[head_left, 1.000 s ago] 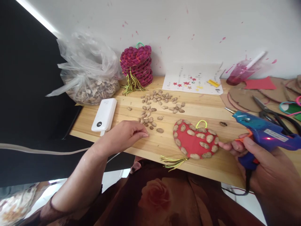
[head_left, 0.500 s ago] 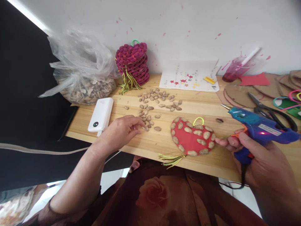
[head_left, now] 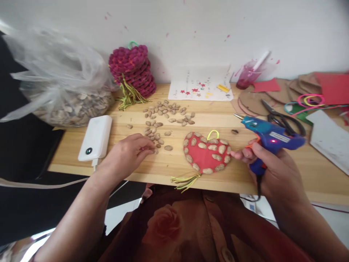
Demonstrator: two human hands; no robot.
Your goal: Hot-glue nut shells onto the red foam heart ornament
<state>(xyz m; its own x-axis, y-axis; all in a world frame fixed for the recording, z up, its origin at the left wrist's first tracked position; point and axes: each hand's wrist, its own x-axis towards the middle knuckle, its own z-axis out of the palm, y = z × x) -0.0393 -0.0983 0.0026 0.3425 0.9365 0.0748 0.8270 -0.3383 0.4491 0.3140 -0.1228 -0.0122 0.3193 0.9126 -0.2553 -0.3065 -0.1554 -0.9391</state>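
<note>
My left hand (head_left: 128, 154) reaches over the wooden table, thumb and fingers pinched on a peanut (head_left: 156, 150) at the near edge of a loose group of peanuts (head_left: 157, 136). Its fingertips partly hide that peanut. In my right hand (head_left: 279, 174) is a blue glue gun (head_left: 272, 137), its red light lit and metal nozzle pointing left. One finger of that hand touches the right edge of a red heart (head_left: 203, 156). Peanuts line the heart's rim and cover part of its upper right; a yellow loop (head_left: 213, 134) tops it, and a tassel (head_left: 187, 181) hangs from its lower tip.
A white power bank (head_left: 96, 137) and a plastic bag of shells (head_left: 81, 107) stand left. Behind are a purple shell-covered ornament (head_left: 133, 69), a paper sheet (head_left: 188, 85) and a stained cup (head_left: 247, 74). Black scissors (head_left: 286, 122) and cardboard pieces (head_left: 252, 102) lie right.
The view has swung to the right, so everything appears farther left. My left fingertips stay at the same peanut, and my right hand keeps holding the glue gun beside the heart.
</note>
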